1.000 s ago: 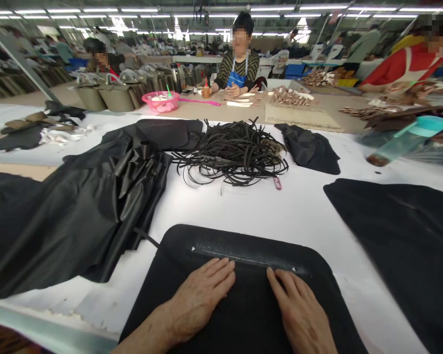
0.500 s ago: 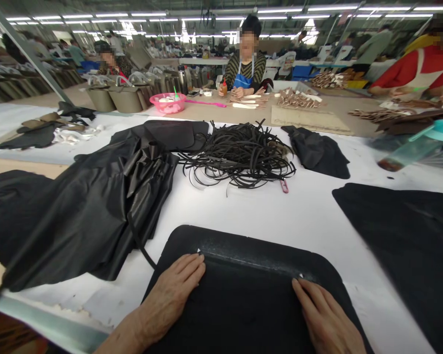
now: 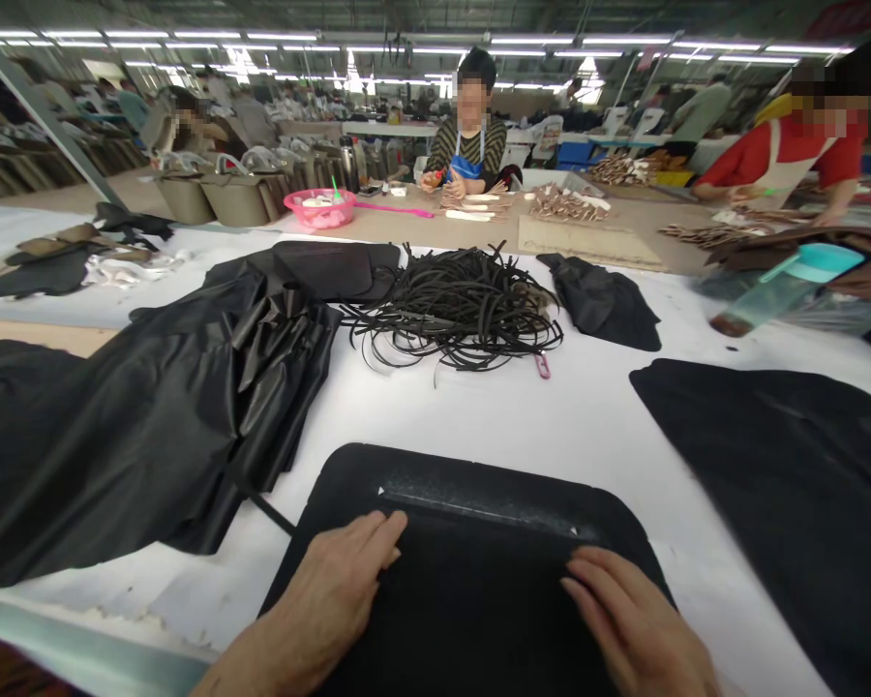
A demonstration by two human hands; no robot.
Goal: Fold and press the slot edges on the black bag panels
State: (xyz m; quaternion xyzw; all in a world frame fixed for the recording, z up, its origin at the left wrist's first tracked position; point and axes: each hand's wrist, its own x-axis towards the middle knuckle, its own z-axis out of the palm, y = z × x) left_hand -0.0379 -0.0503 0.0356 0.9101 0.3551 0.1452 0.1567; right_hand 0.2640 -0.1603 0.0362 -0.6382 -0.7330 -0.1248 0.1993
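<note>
Before me lies a black panel (image 3: 471, 466) with rounded corners, of leather or something like it. A glossy band runs along its far part, with a small white triangular mark at each end. On the left half, my left hand (image 3: 334, 581) has its fingers bent together at the near side of the band, pinching dark material. My right hand (image 3: 635, 615) is curled the same way on the right half, fingertips close under the right mark. The black material between the hands is too dark to tell its layers apart. Both thumbs are largely hidden.
Creased black sheets (image 3: 152, 416) lie left. Beyond the panel is a heap of thin black strips (image 3: 471, 300) with a pink clip-like tool (image 3: 544, 365). Another black sheet (image 3: 784, 455) and a teal-lidded bottle (image 3: 784, 286) are right. Co-workers sit across the table.
My fingers lay stretched flat by the white marks; now they are bent and drawn slightly back toward me, leaving both marks uncovered. The view has shifted slightly.
</note>
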